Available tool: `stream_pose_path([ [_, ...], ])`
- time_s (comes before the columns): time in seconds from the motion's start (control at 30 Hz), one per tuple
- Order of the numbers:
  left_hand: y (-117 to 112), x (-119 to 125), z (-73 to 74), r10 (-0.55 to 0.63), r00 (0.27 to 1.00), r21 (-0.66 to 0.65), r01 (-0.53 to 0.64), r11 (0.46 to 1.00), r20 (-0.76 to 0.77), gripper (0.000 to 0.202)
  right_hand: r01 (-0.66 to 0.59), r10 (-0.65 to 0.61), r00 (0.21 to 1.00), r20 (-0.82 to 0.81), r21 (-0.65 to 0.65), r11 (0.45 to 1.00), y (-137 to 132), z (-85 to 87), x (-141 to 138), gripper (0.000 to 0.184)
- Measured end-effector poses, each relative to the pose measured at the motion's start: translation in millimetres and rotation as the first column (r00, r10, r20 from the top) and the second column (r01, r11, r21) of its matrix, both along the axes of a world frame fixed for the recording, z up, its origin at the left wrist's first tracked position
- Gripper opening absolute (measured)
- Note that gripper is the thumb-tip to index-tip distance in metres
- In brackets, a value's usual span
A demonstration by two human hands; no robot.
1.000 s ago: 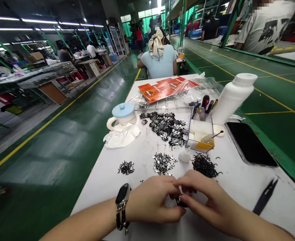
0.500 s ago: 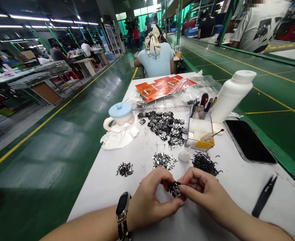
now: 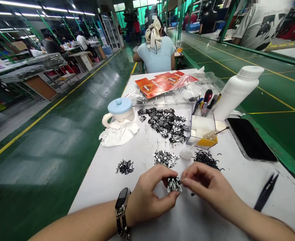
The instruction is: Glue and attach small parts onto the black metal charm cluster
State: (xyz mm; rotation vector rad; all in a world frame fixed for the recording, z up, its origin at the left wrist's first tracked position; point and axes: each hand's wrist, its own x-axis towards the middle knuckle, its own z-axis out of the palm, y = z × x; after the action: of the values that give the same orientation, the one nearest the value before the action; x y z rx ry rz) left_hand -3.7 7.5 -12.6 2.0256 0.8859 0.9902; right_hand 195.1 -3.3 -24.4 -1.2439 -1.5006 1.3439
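My left hand (image 3: 151, 195) pinches a small black and silver emblem piece (image 3: 174, 184) between thumb and fingers, just above the white table (image 3: 107, 180). My right hand (image 3: 207, 187) is closed in a pinch at the emblem's right edge, touching it. Just beyond my hands lie a small heap of silver emblems (image 3: 165, 158), a pile of thin black clips (image 3: 206, 159) to the right, and a smaller clump of black clips (image 3: 124, 166) to the left. A big spread of black emblems (image 3: 166, 124) lies farther back. A watch (image 3: 121, 202) sits on my left wrist.
A blue-lidded mug (image 3: 119, 113) on a white cloth, a clear box (image 3: 202, 132) with tools, a white bottle (image 3: 236, 92), a dark phone (image 3: 250, 139), black tweezers (image 3: 265, 192) and red packaging (image 3: 160, 83) share the table. A person (image 3: 155, 50) sits ahead with their back turned.
My hands have lifted off the table and drawn slightly apart, turning the emblem so its patterned face shows. The view has shifted a little.
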Motion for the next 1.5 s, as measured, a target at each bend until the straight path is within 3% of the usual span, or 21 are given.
stream_pose_path([
  [0.1, 2, -3, 2.7, 0.019, 1.000, -0.025, -0.019, 1.000, -0.009, 0.032, 0.155, -0.221, 0.944, 0.244, 0.264, 0.952, 12, 0.2, 14, 0.018],
  [0.17, 3, -4, 3.2, 0.051, 0.999, -0.050, -0.051, 0.997, -0.011, 0.033, 0.149, -0.294, 0.880, 0.374, 0.369, 0.917, 20, -2.5, 21, 0.023],
  [0.27, 2, -4, 2.2, 0.093, 0.996, -0.077, -0.093, 0.993, -0.002, 0.032, 0.064, -0.308, 0.741, 0.597, 0.394, 0.917, 28, -9.2, 25, 0.039],
  [0.37, 1, -3, 1.3, 0.095, 0.995, -0.083, -0.095, 0.992, -0.001, 0.028, 0.056, -0.335, 0.669, 0.664, 0.405, 0.913, 32, -13.2, 24, 0.031],
  [0.53, 0, -3, 0.8, 0.093, 0.996, -0.135, -0.093, 0.986, -0.011, 0.030, 0.090, -0.388, 0.731, 0.561, 0.485, 0.870, 31, -4.9, 23, 0.022],
  [0.6, 1, -3, 0.2, 0.078, 0.997, -0.172, -0.079, 0.982, -0.014, 0.032, 0.130, -0.371, 0.813, 0.448, 0.482, 0.866, 28, 0.6, 24, 0.021],
  [0.7, 1, -3, -0.6, 0.067, 0.998, -0.209, -0.067, 0.976, -0.008, 0.032, 0.235, -0.256, 0.965, 0.054, 0.249, 0.940, 22, 7.8, 27, 0.027],
  [0.77, 1, -3, -1.0, 0.070, 0.998, -0.215, -0.070, 0.974, -0.008, 0.031, 0.254, -0.242, 0.953, -0.184, 0.045, 0.966, 19, 12.5, 28, 0.030],
  [0.83, 1, -3, -1.2, 0.068, 0.998, -0.216, -0.068, 0.974, -0.008, 0.031, 0.300, -0.294, 0.922, -0.250, -0.017, 0.954, 16, 17.8, 29, 0.029],
  [0.97, 0, -2, -1.6, 0.035, 0.999, -0.215, -0.035, 0.976, -0.003, 0.029, 0.424, -0.400, 0.872, -0.282, 0.031, 0.905, 5, 27.8, 28, 0.038],
  [1.03, 0, -1, -1.5, 0.011, 1.000, -0.208, -0.011, 0.978, -0.002, 0.028, 0.433, -0.390, 0.879, -0.273, 0.119, 0.893, -3, 31.3, 27, 0.034],
  [1.1, 0, 0, -1.3, -0.010, 1.000, -0.196, 0.010, 0.980, 0.000, 0.028, 0.366, -0.325, 0.929, -0.176, 0.303, 0.880, -12, 34.0, 28, 0.025],
  [1.17, -1, 1, -1.0, -0.025, 1.000, -0.192, 0.025, 0.981, 0.001, 0.028, 0.152, -0.189, 0.981, 0.028, 0.490, 0.858, -20, 36.6, 32, 0.019],
  [1.23, -2, 1, -0.9, -0.038, 0.999, -0.193, 0.037, 0.980, -0.004, 0.028, -0.128, -0.019, 0.969, 0.247, 0.564, 0.816, -24, 39.3, 38, 0.020],
  [1.3, -2, 1, -0.7, -0.047, 0.999, -0.193, 0.043, 0.980, -0.018, 0.028, -0.316, 0.097, 0.916, 0.389, 0.552, 0.772, -26, 41.1, 44, 0.020],
  [1.37, -1, 1, -0.6, -0.054, 0.998, -0.190, 0.047, 0.981, -0.030, 0.028, -0.365, 0.115, 0.893, 0.436, 0.549, 0.752, -29, 40.6, 49, 0.017],
  [1.5, 0, 1, -0.2, -0.068, 0.997, -0.192, 0.060, 0.979, -0.034, 0.029, -0.316, 0.054, 0.891, 0.452, 0.528, 0.788, -37, 33.2, 52, 0.023],
])
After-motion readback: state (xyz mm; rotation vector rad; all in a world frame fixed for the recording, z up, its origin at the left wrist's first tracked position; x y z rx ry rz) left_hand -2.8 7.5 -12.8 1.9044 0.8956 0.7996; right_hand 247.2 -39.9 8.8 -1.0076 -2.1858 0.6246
